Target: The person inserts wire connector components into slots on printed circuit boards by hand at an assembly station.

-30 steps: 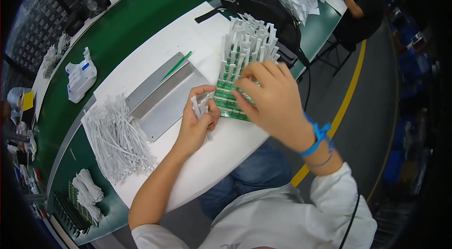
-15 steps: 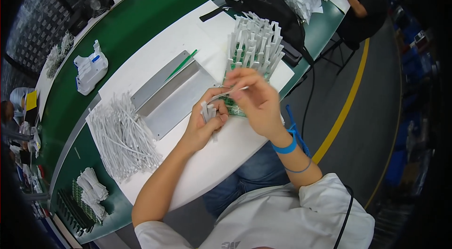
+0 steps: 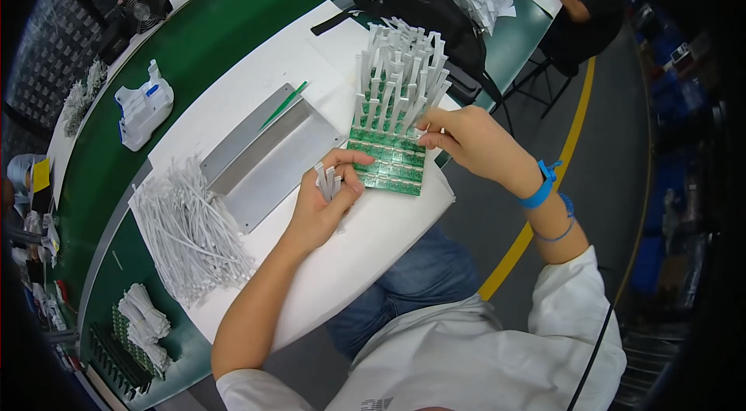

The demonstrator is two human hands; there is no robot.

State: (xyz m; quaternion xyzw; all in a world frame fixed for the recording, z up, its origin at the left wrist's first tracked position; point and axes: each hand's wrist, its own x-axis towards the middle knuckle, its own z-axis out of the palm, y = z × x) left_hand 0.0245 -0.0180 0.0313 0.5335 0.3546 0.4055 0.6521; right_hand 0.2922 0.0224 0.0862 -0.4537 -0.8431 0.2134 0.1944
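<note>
Clamped on a few white strips point(image 3: 328, 182), the left hand point(image 3: 317, 209) is beside the green board point(image 3: 386, 168). The right hand point(image 3: 475, 144) is at its right edge; I cannot tell whether its fingers are closed.

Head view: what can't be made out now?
In head view:
Right hand: what, if anything, it pinches; hidden by fingers.
Green rectangular circuit board: far rows, hidden by upright narrow white strips.
Loose narrow white strips in left hand: count, hidden by fingers.
Co-worker in black shirt: top of head, cut off by top edge.
</note>
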